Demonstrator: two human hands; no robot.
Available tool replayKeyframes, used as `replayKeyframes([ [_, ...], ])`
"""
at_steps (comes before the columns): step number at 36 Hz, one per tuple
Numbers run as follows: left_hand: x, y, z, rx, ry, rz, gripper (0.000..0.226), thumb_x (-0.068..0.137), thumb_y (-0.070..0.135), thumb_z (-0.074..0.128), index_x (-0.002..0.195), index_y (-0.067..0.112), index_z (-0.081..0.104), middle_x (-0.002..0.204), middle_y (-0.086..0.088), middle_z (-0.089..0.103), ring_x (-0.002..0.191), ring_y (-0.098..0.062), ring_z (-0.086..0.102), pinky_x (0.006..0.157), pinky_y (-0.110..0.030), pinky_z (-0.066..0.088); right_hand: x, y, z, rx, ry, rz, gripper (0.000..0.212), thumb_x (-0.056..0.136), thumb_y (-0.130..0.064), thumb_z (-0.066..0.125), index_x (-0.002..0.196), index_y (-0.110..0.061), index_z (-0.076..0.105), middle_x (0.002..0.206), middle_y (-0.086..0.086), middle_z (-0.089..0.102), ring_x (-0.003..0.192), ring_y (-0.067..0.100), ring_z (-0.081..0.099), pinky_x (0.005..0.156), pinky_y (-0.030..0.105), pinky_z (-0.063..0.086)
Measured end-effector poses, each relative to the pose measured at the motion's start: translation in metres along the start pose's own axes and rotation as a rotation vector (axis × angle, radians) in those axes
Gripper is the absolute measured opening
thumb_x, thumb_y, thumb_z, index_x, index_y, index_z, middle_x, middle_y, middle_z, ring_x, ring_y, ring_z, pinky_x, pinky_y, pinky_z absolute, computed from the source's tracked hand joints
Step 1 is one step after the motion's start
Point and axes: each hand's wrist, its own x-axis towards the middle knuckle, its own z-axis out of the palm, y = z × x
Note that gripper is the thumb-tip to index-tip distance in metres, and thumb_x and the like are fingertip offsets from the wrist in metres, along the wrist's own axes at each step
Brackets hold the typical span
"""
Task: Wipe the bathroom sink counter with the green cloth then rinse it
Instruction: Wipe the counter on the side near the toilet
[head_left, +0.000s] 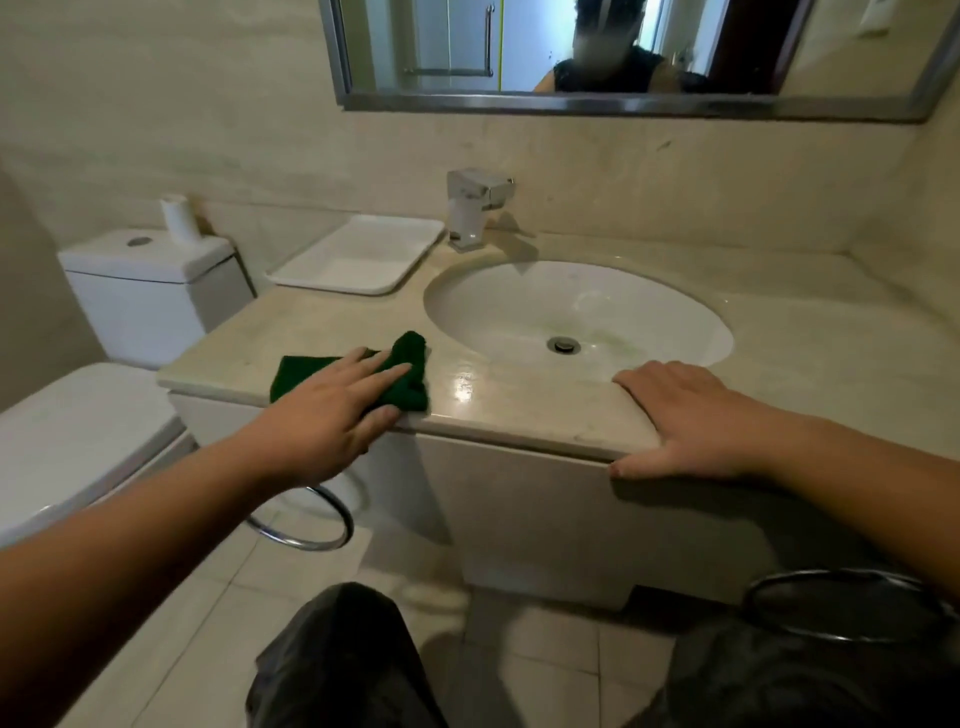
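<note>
Left hand (332, 410), grip flat-fingered, presses green cloth (297, 372) on beige counter (519, 408) beside sink (519, 306); right hand (691, 421) rests flat.

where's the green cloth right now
In the head view the green cloth lies on the counter, front left, just left of the sink, under the flat fingers of the left hand, with the white tray behind it.
</note>
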Motion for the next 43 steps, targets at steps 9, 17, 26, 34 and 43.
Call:
replayKeyframes([
  [9,0.049,0.127,0.023,0.111,-0.038,0.293,0.067,0.108,0.061,0.021,0.168,0.035,0.011,0.177,0.002,0.005,0.163,-0.022,0.000,0.130,-0.036,0.000,0.005,0.005,0.010,0.015,0.090,-0.015,0.114,0.066,-0.098,0.045,0.154,-0.027,0.029,0.141,0.000,0.044,0.127,0.023,0.042,0.113,0.041,0.033],
  [17,0.125,0.165,0.027,0.069,-0.102,0.178,0.058,0.110,0.053,0.025,0.159,0.026,0.040,0.153,-0.009,0.054,0.137,-0.032,0.050,0.118,-0.047,0.037,0.003,0.004,0.011,0.074,0.131,0.010,0.098,0.067,-0.092,0.057,0.140,-0.028,0.038,0.126,-0.004,0.044,0.116,0.019,0.042,0.094,0.033,0.032],
  [26,0.128,0.125,0.000,-0.128,0.181,0.057,0.040,0.109,0.049,0.033,0.122,0.024,0.061,0.111,-0.001,0.065,0.097,-0.020,0.058,0.084,-0.040,0.045,-0.005,0.001,0.005,0.115,0.105,0.027,0.110,0.071,-0.088,0.061,0.156,-0.026,0.027,0.149,0.000,0.039,0.134,0.023,0.036,0.110,0.038,0.032],
  [34,0.079,0.174,0.041,0.176,0.004,0.370,0.067,0.109,0.056,0.022,0.168,0.026,0.021,0.173,-0.009,0.026,0.159,-0.029,0.022,0.131,-0.041,0.013,0.002,0.004,0.013,0.105,0.151,-0.003,0.087,0.065,-0.091,0.053,0.124,-0.028,0.045,0.114,-0.004,0.049,0.106,0.019,0.045,0.101,0.040,0.040],
  [43,0.116,0.144,0.010,-0.007,-0.039,0.127,0.042,0.110,0.042,0.042,0.144,0.026,0.059,0.139,-0.002,0.065,0.128,-0.024,0.059,0.107,-0.037,0.043,-0.001,0.000,0.000,0.079,0.001,0.062,0.124,0.067,-0.093,0.057,0.162,-0.024,0.017,0.156,0.002,0.034,0.141,0.025,0.034,0.118,0.041,0.030],
])
